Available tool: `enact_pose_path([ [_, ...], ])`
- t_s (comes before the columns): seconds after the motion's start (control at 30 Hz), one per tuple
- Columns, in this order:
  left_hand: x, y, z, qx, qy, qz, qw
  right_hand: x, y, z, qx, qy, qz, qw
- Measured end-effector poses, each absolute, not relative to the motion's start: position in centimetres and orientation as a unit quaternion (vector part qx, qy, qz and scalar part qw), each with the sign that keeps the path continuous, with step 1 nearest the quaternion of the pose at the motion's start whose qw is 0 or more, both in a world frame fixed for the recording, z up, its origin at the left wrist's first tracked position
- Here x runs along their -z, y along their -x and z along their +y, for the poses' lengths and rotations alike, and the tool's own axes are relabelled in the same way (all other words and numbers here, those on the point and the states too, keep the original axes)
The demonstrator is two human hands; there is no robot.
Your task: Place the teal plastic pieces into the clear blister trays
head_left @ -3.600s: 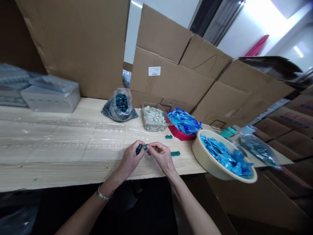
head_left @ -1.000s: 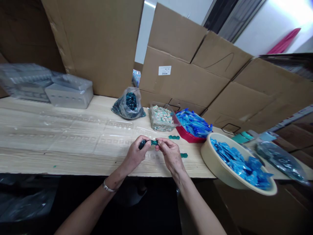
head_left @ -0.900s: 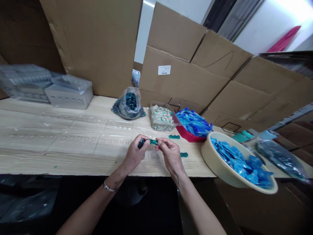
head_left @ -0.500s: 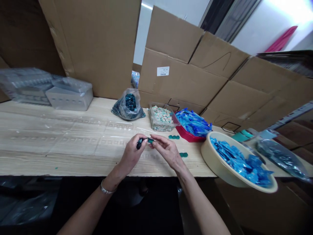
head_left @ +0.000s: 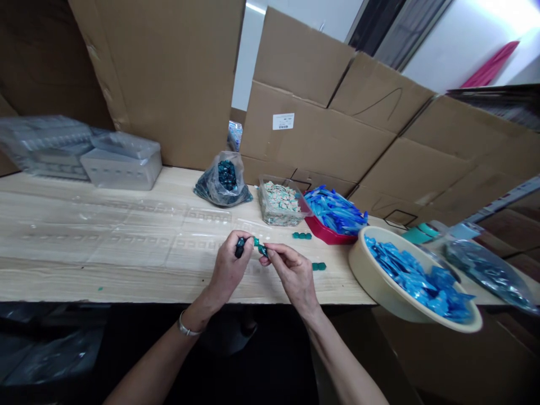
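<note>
My left hand (head_left: pixel 230 263) is closed around several dark teal glossy pieces (head_left: pixel 239 247). A small bright green piece (head_left: pixel 256 242) shows at its thumb tip. The fingertips of my right hand (head_left: pixel 295 274) pinch a dark teal shiny piece (head_left: pixel 263 251), which meets the green one between the two hands. Whether they are joined I cannot tell. Beneath and left of the hands lie clear plastic trays (head_left: pixel 208 215) with small moulded cells. Short green strips rest on the table, one (head_left: pixel 302 235) behind my right hand and another (head_left: pixel 319 266) just right of it.
A bag of dark teal pieces (head_left: pixel 206 188) stands at the back, beside a clear box of pale chips (head_left: pixel 270 215). Further right are a red tray (head_left: pixel 324 233) of blue slivers and a cream basin (head_left: pixel 367 273) of blue packets. Cardboard (head_left: pixel 316 132) walls the back.
My right hand's fingertips have moved slightly away from the left and down. More of the green and dark teal pieces now shows between the hands. The view has shifted a little.
</note>
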State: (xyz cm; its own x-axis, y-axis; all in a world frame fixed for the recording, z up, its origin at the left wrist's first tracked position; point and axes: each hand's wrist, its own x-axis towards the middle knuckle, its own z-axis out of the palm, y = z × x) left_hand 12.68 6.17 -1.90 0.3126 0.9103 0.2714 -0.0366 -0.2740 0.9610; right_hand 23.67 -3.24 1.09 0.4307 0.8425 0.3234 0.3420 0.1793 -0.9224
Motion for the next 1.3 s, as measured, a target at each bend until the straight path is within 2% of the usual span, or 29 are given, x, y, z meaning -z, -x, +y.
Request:
enact_pose_path([
  [0.1, 1.4, -11.2, 8.2, -0.548, -0.556, 0.386, 0.491, -1.6, -24.0, -4.7, -0.148, 0.607, -0.468, 0.625],
  [0.17, 1.0, -10.3, 9.1, -0.55, -0.508, 0.383, 0.541, -1.8, -24.6, -5.3, -0.102, 0.612, -0.455, 0.639],
  [0.27, 0.3, -10.2, 8.1, -0.423, -0.533, 0.33, 0.655, -1.2, -25.4, -4.8, -0.118, 0.613, -0.442, 0.645],
  [0.33, 0.2, -11.1, 6.3, -0.342, -0.574, 0.297, 0.682, -0.3, -25.7, -3.8, -0.143, 0.611, -0.437, 0.645],
  [0.4, 0.4, -12.3, 4.7, -0.32, -0.602, 0.28, 0.676, 0.4, -25.6, -2.9, -0.122, 0.615, -0.452, 0.634],
  [0.6, 2.0, -14.2, 4.5, -0.365, -0.605, 0.288, 0.646, 1.2, -24.4, -2.2, 0.076, 0.643, -0.537, 0.541],
  [0.8, 2.5, -14.0, 5.2, -0.371, -0.66, 0.289, 0.586, 1.3, -23.8, -2.6, 0.122, 0.627, -0.601, 0.481],
  [0.93, 2.7, -14.0, 5.3, -0.395, -0.72, 0.267, 0.504, 1.3, -23.8, -3.0, 0.058, 0.622, -0.599, 0.5],
  [1.07, 3.3, -14.0, 5.5, -0.413, -0.771, 0.238, 0.423, 1.2, -24.6, -3.1, -0.085, 0.615, -0.543, 0.565],
  [1.17, 3.7, -14.0, 5.3, -0.427, -0.798, 0.199, 0.376, 1.0, -25.1, -3.3, -0.174, 0.609, -0.52, 0.573],
  [1.3, 4.0, -14.2, 4.9, -0.419, -0.818, 0.171, 0.354, 1.2, -26.0, -4.0, -0.203, 0.612, -0.5, 0.579],
])
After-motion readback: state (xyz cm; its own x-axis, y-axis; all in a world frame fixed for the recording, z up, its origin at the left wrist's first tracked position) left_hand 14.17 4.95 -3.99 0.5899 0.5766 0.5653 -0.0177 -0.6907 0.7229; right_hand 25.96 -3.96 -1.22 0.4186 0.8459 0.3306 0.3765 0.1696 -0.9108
